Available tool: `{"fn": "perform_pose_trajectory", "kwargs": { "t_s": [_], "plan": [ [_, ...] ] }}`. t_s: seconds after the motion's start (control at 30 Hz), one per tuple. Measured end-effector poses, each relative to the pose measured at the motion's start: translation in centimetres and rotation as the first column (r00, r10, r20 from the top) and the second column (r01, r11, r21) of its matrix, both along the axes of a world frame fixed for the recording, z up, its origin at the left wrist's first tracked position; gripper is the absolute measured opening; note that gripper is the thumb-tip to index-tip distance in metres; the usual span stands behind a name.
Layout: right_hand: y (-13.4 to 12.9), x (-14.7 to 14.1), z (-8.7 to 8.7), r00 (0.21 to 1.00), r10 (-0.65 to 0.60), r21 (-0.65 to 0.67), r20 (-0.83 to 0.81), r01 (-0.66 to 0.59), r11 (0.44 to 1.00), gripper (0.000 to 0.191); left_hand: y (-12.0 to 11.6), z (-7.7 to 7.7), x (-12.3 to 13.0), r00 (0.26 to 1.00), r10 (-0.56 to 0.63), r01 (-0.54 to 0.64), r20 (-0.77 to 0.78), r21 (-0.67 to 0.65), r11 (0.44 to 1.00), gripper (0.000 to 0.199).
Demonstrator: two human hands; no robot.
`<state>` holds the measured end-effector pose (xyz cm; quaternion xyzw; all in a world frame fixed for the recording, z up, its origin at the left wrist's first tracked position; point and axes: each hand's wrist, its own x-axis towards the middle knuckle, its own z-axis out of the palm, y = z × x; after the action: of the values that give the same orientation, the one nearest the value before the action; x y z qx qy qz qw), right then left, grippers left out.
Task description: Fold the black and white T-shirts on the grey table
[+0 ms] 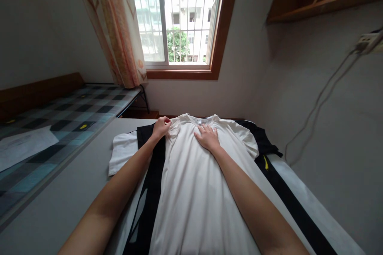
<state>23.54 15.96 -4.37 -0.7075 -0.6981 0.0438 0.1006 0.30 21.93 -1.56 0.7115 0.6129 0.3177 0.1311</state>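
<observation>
A cream-white short-sleeved shirt (191, 191) lies spread out with its collar toward the window, soft creases running down its length. My left hand (161, 127) is closed at the edge of the shirt's left sleeve, the fingers pinching the fabric. Flat on the chest just below the collar rests my right hand (207, 137), fingers spread. Beneath the shirt is a black garment (154, 191), showing along both sides. A white sleeve (124, 151) sticks out at the left, and a small yellow mark (266, 162) shows on the black cloth at the right.
To the left is a bed with a checkered cover (98, 103), a sheet of paper (26, 143) on it. Behind stand a patterned curtain (119, 28) and a barred window (188, 20). At the right, a cable (321, 95) hangs from a socket below a wooden shelf (326, 4).
</observation>
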Motion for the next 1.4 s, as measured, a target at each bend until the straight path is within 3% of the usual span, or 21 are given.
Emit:
{"fn": "perform_pose_trajectory", "kwargs": {
  "t_s": [0.1, 0.2, 0.3, 0.4, 0.47, 0.53, 0.63, 0.7, 0.87, 1.0, 1.1, 1.23, 1.33, 1.4],
  "plan": [
    [0.1, 0.1, -0.2, 1.000, -0.001, 0.010, -0.014, 0.001, 1.000, 0.061, 0.2, 0.1, -0.7, 0.999, -0.042, 0.043, 0.031, -0.034, 0.998, 0.015],
    [0.1, 0.1, -0.3, 1.000, 0.000, 0.025, -0.018, 0.000, 1.000, 0.060, -0.4, -0.4, -0.8, 0.996, -0.073, 0.069, -0.055, -0.064, 0.996, 0.018],
    [0.0, 0.1, -0.3, 1.000, 0.004, 0.035, -0.015, -0.003, 0.999, 0.060, -1.1, -0.9, -0.7, 0.985, -0.031, 0.032, -0.172, 0.001, 1.000, 0.015],
    [0.0, 0.1, -0.2, 1.000, 0.004, 0.026, -0.005, -0.003, 1.000, 0.060, -1.0, -1.1, -0.6, 0.987, -0.008, 0.015, -0.158, 0.040, 0.999, 0.014],
    [0.0, 0.1, -0.2, 1.000, 0.005, 0.022, 0.004, -0.005, 1.000, 0.060, -0.6, -1.1, -0.8, 0.999, -0.018, 0.020, -0.027, 0.057, 0.998, 0.013],
    [0.0, 0.1, -0.2, 1.000, 0.008, 0.024, 0.011, -0.008, 1.000, 0.060, 0.0, -0.9, -1.0, 0.972, -0.032, 0.021, 0.235, 0.046, 0.999, 0.011],
    [0.0, 0.1, -0.1, 1.000, 0.008, 0.030, 0.008, -0.009, 1.000, 0.060, 0.8, -0.6, -1.6, 0.772, 0.079, -0.050, 0.630, -0.063, 0.997, 0.010],
    [-0.1, 0.1, -0.1, 1.000, 0.009, 0.031, 0.002, -0.009, 0.999, 0.060, 1.2, -0.5, -2.3, 0.675, 0.179, -0.129, 0.716, -0.125, 0.984, 0.011],
    [-0.1, 0.1, -0.1, 1.000, 0.009, 0.025, 0.012, -0.009, 1.000, 0.060, 2.2, 0.0, -5.1, 0.601, 0.348, -0.335, 0.720, -0.168, 0.927, 0.013],
    [0.0, 0.1, -0.2, 1.000, 0.006, 0.034, 0.009, -0.007, 0.999, 0.059, 2.9, 0.1, -7.4, 0.591, 0.415, -0.355, 0.692, -0.238, 0.904, 0.027],
    [0.0, 0.1, -0.2, 1.000, 0.008, 0.039, 0.008, -0.008, 0.999, 0.058, 2.8, 0.0, -8.1, 0.712, 0.361, -0.301, 0.602, -0.203, 0.932, 0.039],
    [-0.1, 0.1, -0.1, 1.000, 0.009, 0.040, 0.009, -0.010, 0.999, 0.059, 1.7, 0.0, -7.2, 0.937, 0.258, -0.242, 0.234, -0.095, 0.966, 0.043],
    [-0.1, 0.2, -0.2, 1.000, 0.009, 0.038, 0.012, -0.009, 0.999, 0.059, 0.7, 0.4, -6.1, 0.945, 0.322, -0.318, -0.064, 0.055, 0.946, 0.039],
    [0.0, 0.2, -0.3, 1.000, 0.011, 0.042, 0.019, -0.012, 0.999, 0.059, 0.3, 0.7, -5.8, 0.945, 0.296, -0.287, -0.139, 0.083, 0.954, 0.031]
  ]
}}
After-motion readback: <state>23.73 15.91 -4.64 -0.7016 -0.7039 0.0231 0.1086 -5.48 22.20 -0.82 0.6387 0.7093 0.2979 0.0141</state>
